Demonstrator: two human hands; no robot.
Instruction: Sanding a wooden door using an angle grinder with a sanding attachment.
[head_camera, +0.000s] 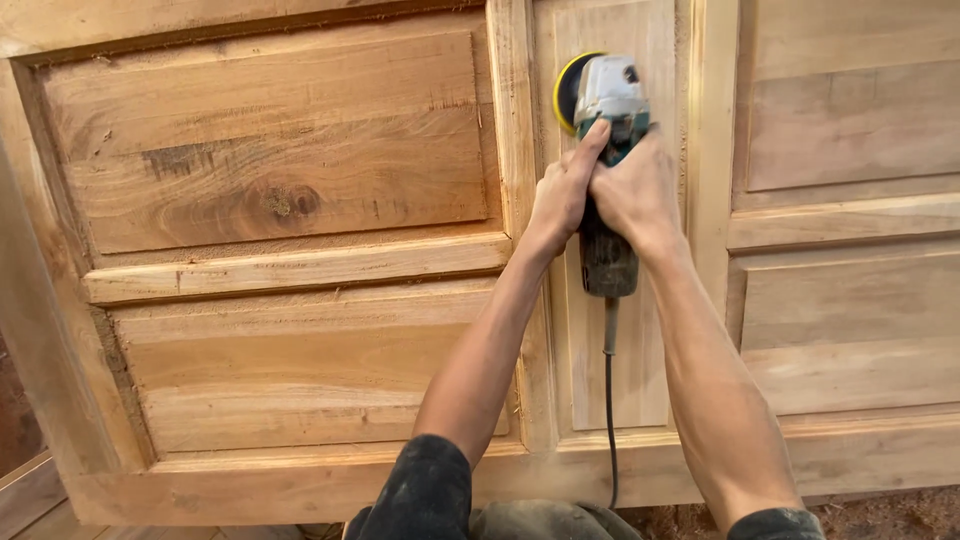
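Both my hands grip a grey and dark green power sander (607, 95) with a yellow disc, held against the narrow centre panel (610, 350) of a bare wooden door (300, 270). My left hand (562, 190) wraps the body from the left, a finger stretched up along the head. My right hand (638, 190) clasps it from the right. The dark handle (608, 262) sticks out below my hands, and a black cord (610, 420) hangs down from it.
The door has raised panels on the left (270, 140) and right (850, 110), with grooved rails between them. A knot marks the upper left panel. Sawdust lies in the grooves. Reddish ground (880, 515) shows at bottom right and far left.
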